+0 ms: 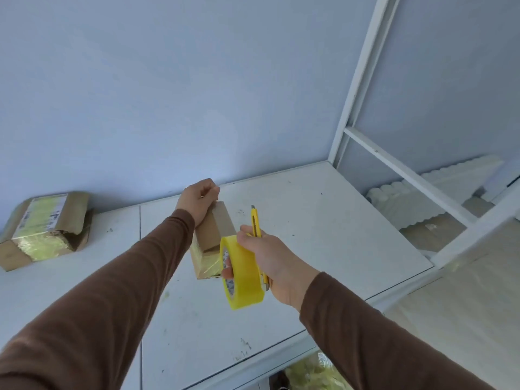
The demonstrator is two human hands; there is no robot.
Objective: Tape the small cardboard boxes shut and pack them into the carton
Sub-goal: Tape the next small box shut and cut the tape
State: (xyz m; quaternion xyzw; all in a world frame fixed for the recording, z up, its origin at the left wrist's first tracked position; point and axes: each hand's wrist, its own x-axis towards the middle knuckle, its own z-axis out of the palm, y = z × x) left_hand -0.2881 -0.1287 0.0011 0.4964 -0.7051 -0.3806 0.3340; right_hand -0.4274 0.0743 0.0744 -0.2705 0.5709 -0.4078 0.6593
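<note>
Your left hand [198, 201] is gripping the small box's [215, 229] far end, steadying it on the desk [323, 220], while your right hand [264, 254] is clutching tape roll [243, 273] and yellow knife [256, 220] together, ready for cutting.

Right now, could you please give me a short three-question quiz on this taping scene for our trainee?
1. True or false: the right hand holds both the tape roll and the knife.
2. Which hand holds the small box on the table?
A. left
B. right
C. neither
3. Fill in: the torn parcel lies at the table's far ____ side.

Key:
1. True: fingers pass through the roll's core, and the knife runs along the palm.
2. A: the left hand grips the box's far end.
3. left, against the wall.
</note>
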